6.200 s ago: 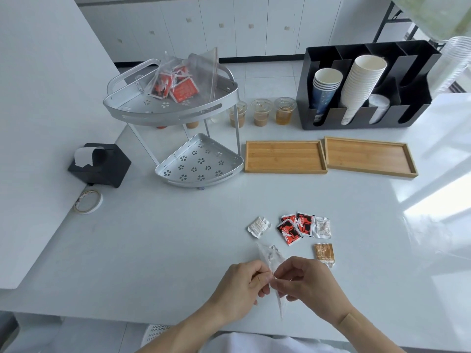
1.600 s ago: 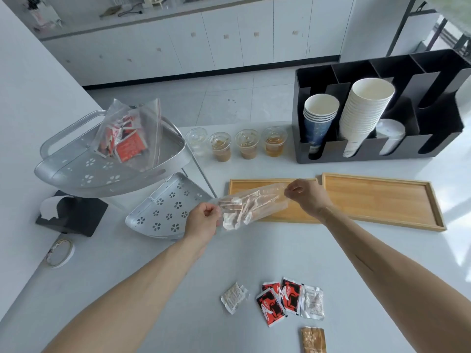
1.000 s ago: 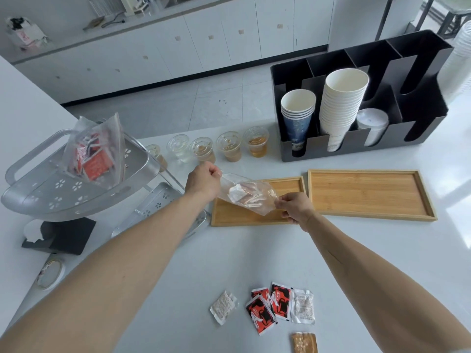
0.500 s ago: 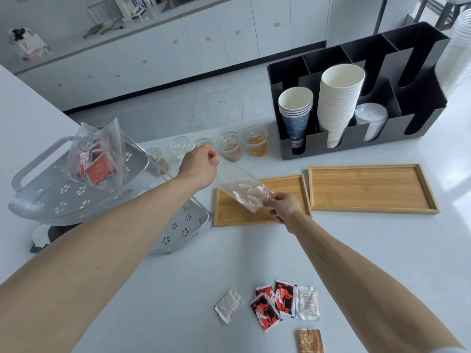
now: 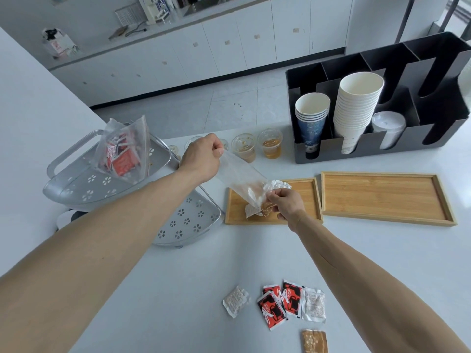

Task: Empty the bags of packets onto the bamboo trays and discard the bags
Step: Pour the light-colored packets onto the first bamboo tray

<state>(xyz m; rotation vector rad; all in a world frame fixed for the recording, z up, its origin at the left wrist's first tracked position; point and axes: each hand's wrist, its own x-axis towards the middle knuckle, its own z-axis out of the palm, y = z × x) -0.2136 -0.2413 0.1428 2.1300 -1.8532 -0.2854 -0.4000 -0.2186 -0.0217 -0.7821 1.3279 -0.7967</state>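
A clear plastic bag (image 5: 240, 175) hangs tilted over the left bamboo tray (image 5: 305, 197), mouth down. My left hand (image 5: 202, 157) pinches its raised closed end. My right hand (image 5: 286, 202) grips its lower open end just above the tray. White and brown packets (image 5: 256, 211) spill from the mouth onto the tray. The right bamboo tray (image 5: 382, 197) holds nothing. A second clear bag of red packets (image 5: 122, 154) leans in the top tier of the grey corner rack (image 5: 84, 184). Several loose packets (image 5: 283, 303) lie on the table near me.
A black organiser (image 5: 382, 103) with paper cup stacks stands behind the trays. Small lidded plastic cups (image 5: 257, 146) line the table's back edge. The rack's lower tier (image 5: 188, 220) sits left of the left tray.
My left hand has lifted the bag's closed end higher, tipping it steeper. Packets have slid to the mouth and started landing on the left tray. My right hand dropped closer to the tray.
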